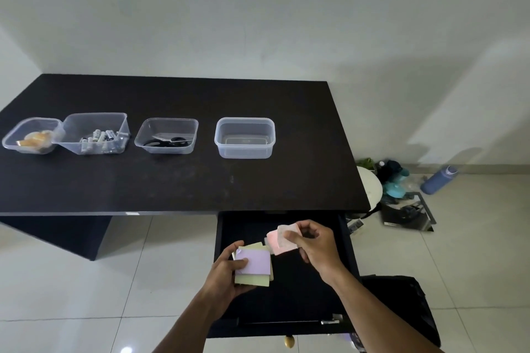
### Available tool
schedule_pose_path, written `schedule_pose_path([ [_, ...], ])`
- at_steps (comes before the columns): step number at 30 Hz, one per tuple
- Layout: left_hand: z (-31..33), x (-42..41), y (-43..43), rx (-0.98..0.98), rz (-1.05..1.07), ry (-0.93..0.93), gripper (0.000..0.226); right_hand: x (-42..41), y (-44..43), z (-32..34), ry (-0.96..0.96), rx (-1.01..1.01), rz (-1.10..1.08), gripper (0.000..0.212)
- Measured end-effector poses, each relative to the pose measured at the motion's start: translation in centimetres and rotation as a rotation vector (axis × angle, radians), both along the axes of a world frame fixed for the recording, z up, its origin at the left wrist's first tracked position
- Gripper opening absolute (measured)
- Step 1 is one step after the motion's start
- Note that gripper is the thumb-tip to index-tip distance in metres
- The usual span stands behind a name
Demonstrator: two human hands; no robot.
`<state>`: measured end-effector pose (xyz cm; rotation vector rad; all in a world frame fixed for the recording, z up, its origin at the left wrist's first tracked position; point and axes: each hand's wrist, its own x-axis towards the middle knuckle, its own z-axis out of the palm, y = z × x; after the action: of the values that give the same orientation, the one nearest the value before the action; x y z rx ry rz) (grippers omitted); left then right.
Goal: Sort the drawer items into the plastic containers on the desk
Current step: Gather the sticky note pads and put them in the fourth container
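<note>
Over open black drawer (pixel 301 295): left hand (pixel 226 272) grips stacked lilac and pale-green paper pads (pixel 255 265); right hand (pixel 315 246) pinches pink paper pads (pixel 279 241), just beside.
</note>
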<state>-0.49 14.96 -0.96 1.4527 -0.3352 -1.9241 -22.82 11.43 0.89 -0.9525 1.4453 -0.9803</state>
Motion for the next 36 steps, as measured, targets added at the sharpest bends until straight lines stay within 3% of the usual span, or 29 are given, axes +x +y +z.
schedule_pose_path([
  [4, 0.8, -1.1, -0.2, -0.026, -0.014, 0.031, 0.042, 0.6, 0.1, 2.7, -0.128, 0.048, 0.047, 0.029],
  [7, 1.2, -1.8, -0.4, -0.065, -0.042, 0.046, 0.042, 1.2, 0.5, 3.5, -0.198, 0.073, 0.112, 0.023],
  [23, 1.6, -1.7, -0.3, -0.08, -0.058, 0.067, 0.043, 0.9, 0.8, 3.3, -0.19, 0.151, 0.222, 0.014],
  [28, 1.5, -1.9, -0.9, -0.062, -0.045, 0.067, 0.042, 0.9, 0.5, 3.3, -0.303, 0.153, 0.221, 0.02],
  [31, 1.4, -2.0, -1.0, -0.056, -0.032, 0.069, 0.04, 0.9, 0.5, 3.1, -0.241, 0.137, 0.225, 0.018],
  [36, 1.3, -1.8, -1.3, -0.061, -0.026, 0.088, 0.035, 1.0, 0.2, 3.0, -0.084, 0.085, 0.268, 0.037],
])
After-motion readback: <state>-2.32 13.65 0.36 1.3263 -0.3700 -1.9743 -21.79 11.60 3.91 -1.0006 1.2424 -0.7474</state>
